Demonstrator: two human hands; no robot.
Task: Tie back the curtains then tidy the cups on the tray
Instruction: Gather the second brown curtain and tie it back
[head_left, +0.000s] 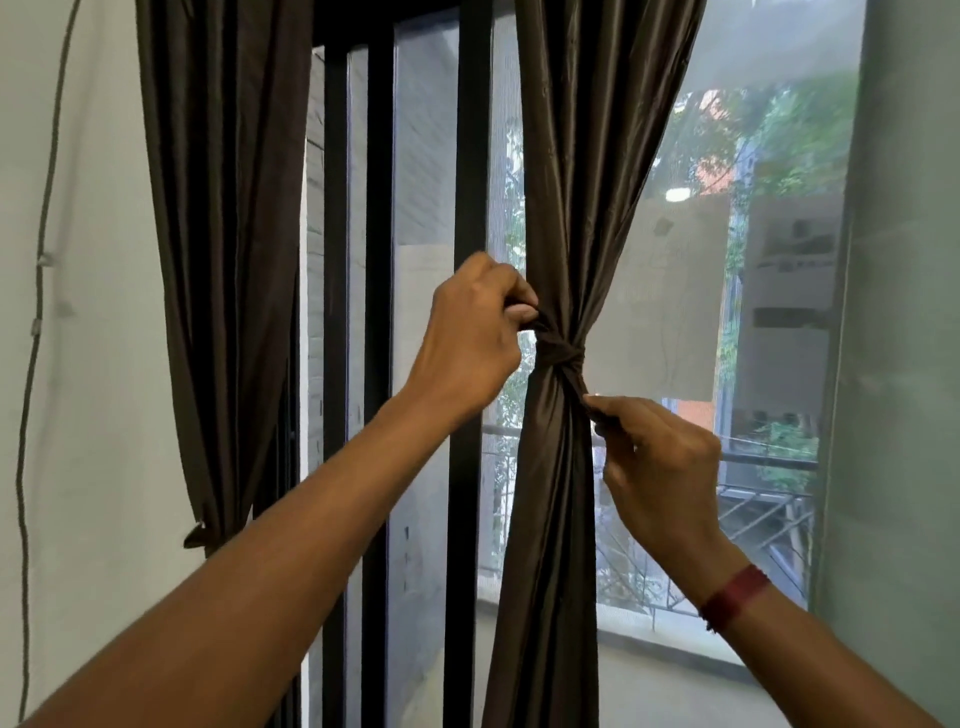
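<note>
Daylight comes through a meshed window (675, 260) with dark upright frame bars (470, 156). A pale wall (104, 364) with a thin cable (36, 312) clipped down it lies well to the left of your fingers.

Between your two hands hangs the right curtain (561, 182), brown and glossy, drawn into a narrow waist by a tie strip (543, 325) of the same cloth. The knot (563, 358) sits midway between your two sets of fingertips. Your left hand (472, 338) is up and left of it, thumb and curled fingers pinching one tail right beside the knot. Your right hand (660, 452), the one with the red wristband (735, 597), is just below and right of it, fingertips nipping the other tail. Both grips are closed on the strip, not on the curtain body.

Judge the cloth thin, soft and light, with a satin sheen that will likely let a loose knot slide. Hold each tail close to the knot, where your fingers are now, and draw them apart evenly rather than tugging downward, since the whole drape hangs from above.

Beyond your left knuckles the other curtain (223, 260) hangs against the wall, pulled in low where a dark tab (195, 535) sticks out. Whether it is properly tied, you cannot tell from here. Cups and tray are out of sight.
</note>
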